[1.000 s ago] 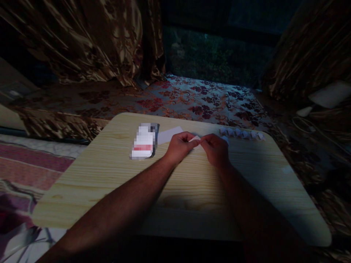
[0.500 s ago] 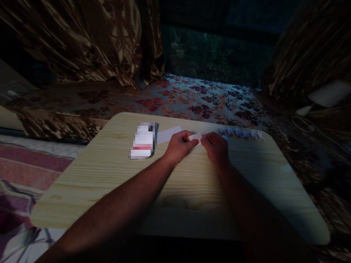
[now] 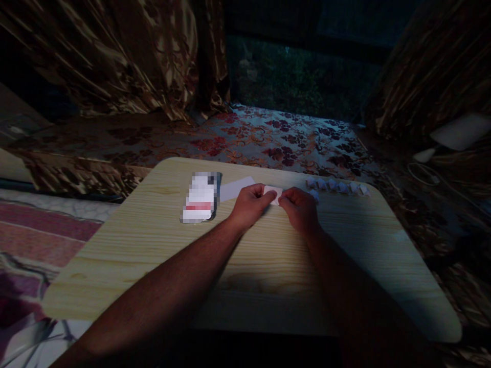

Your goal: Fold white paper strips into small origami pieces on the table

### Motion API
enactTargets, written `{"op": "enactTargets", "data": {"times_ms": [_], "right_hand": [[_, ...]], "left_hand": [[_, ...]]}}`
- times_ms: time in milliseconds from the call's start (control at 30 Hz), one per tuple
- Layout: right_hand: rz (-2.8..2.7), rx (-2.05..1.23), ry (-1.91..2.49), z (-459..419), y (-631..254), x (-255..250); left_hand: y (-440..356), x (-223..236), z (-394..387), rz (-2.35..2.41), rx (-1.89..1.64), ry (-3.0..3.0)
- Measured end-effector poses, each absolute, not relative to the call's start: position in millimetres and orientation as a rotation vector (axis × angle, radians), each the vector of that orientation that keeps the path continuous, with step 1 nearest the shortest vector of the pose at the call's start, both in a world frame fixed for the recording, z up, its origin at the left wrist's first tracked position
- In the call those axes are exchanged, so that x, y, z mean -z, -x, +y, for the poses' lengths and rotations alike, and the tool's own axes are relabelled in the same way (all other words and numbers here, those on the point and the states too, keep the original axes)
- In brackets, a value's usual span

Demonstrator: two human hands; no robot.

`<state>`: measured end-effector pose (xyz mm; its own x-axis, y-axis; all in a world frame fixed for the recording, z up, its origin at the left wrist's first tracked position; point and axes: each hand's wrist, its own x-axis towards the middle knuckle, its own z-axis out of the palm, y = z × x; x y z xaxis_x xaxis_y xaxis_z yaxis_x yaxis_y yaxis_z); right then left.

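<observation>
A small white piece of paper (image 3: 273,189) is held between my two hands above the far middle of the wooden table (image 3: 264,250). My left hand (image 3: 253,204) pinches its left part, with the thumb lying across the front. The fingertips of my right hand (image 3: 299,205) grip its right edge. Left of my hands lies a flat white sheet of paper (image 3: 236,188). Several small folded white paper pieces (image 3: 337,186) stand in a row along the far right edge, and another folded piece (image 3: 314,194) shows just behind my right hand.
A blurred-out white phone-shaped object (image 3: 199,197) lies on the table's left. A pale scrap (image 3: 401,236) is near the right edge. Behind the table is a ledge with floral cloth (image 3: 284,135), between curtains (image 3: 169,56). A white lamp (image 3: 460,132) stands at right.
The small paper has turned in my hands, so more of its face shows as a squarish piece. My right hand has shifted slightly, uncovering more of the folded piece behind it.
</observation>
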<state>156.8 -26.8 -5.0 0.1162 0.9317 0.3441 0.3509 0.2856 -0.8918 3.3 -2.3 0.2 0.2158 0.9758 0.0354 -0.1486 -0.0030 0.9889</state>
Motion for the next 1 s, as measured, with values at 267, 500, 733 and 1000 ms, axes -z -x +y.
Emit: {"op": "enactTargets", "data": {"times_ms": [267,500,733,1000], "right_hand": [[-1.464,-0.679,1.281,-27.8,-155.4,2.9],[-1.319,-0.705,1.234,-25.9,-156.5,2.1],[-1.344,-0.599,1.283,-26.1,-157.7,1.8],[-1.404,-0.553,1.285,-28.3,-158.9,-1.5]], "left_hand": [[-1.4,0.1,-1.8,0.915,-1.113,-1.211],[-0.8,2.6,-2.6,0.900,-1.030,-1.350],[-2.7,5.2,-2.7,0.974,-1.035,-1.429],[-3.5,0.4,-4.0,0.980,-1.087,-1.411]]}}
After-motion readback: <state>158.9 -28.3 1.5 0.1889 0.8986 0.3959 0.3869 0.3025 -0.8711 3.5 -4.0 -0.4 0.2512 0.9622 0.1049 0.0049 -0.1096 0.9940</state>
